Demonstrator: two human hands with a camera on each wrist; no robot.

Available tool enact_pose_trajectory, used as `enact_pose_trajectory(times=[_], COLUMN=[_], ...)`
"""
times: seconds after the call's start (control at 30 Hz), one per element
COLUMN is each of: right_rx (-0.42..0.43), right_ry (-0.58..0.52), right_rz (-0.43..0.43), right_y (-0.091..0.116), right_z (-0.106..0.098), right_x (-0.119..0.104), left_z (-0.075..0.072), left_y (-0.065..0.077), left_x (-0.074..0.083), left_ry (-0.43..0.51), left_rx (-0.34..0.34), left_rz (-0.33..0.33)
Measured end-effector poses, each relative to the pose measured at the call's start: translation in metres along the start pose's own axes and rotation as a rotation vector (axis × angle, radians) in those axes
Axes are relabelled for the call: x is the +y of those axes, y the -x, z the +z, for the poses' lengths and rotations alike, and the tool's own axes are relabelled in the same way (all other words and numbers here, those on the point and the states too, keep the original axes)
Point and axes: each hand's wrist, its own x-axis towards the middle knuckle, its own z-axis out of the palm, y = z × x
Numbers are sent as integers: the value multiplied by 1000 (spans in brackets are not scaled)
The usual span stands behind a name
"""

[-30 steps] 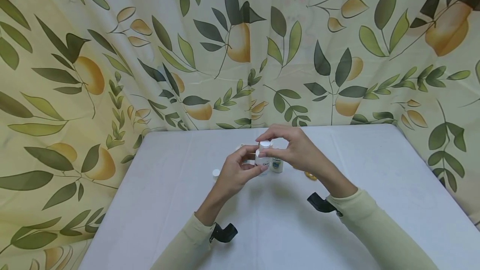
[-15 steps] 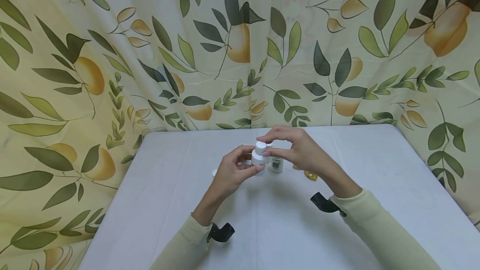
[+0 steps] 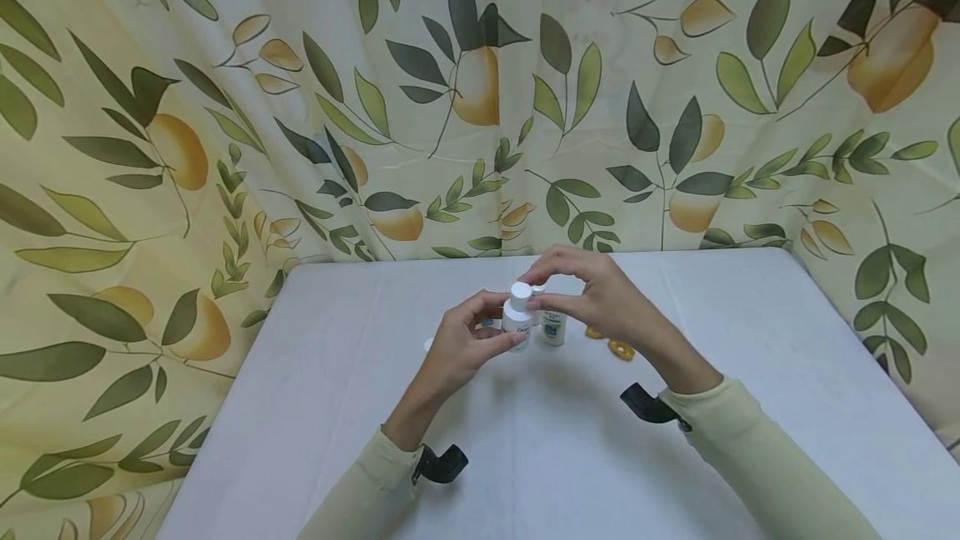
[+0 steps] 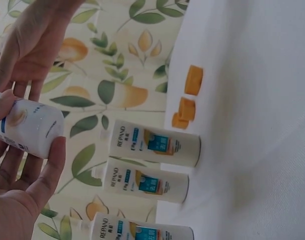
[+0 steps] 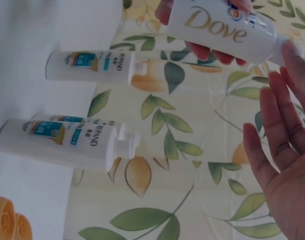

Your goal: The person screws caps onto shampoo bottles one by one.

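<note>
Held up over the middle of the table is a white Dove bottle (image 3: 516,319), tilted slightly, with a white cap (image 3: 521,295) on top. My left hand (image 3: 471,332) grips its body from the left, thumb in front. At the cap, my right hand (image 3: 588,288) pinches with thumb and index finger. In the right wrist view, the right thumb lies on the cap while the other fingers extend apart from it; the gold Dove lettering (image 5: 215,25) shows. Behind the hands stand white REPAND bottles (image 4: 152,144) with blue labels, partly hidden in the head view.
Yellow-orange rings (image 3: 621,350) lie on the table right of the bottles, below the right forearm. A small white object (image 3: 428,345) peeks out left of the left hand. The white-covered table (image 3: 525,457) meets a leaf-patterned curtain (image 3: 420,107) at its back edge.
Both hands and the Dove bottle have shifted slightly left, mostly in the first half second. The right fingers have moved a little about the cap, which shows more now.
</note>
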Motion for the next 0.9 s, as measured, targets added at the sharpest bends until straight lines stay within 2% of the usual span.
enact_pose_trajectory(times=[0.6,0.9], right_rx=[-17,-42], right_ry=[-3,-38], right_rz=[-59,-86], right_y=[-4,-6], right_z=[6,11], right_x=[0,-1], left_z=[4,8], left_y=[-3,-2], left_x=[1,0], left_ry=[68,117], left_rx=[-27,-43], left_rz=[38,31])
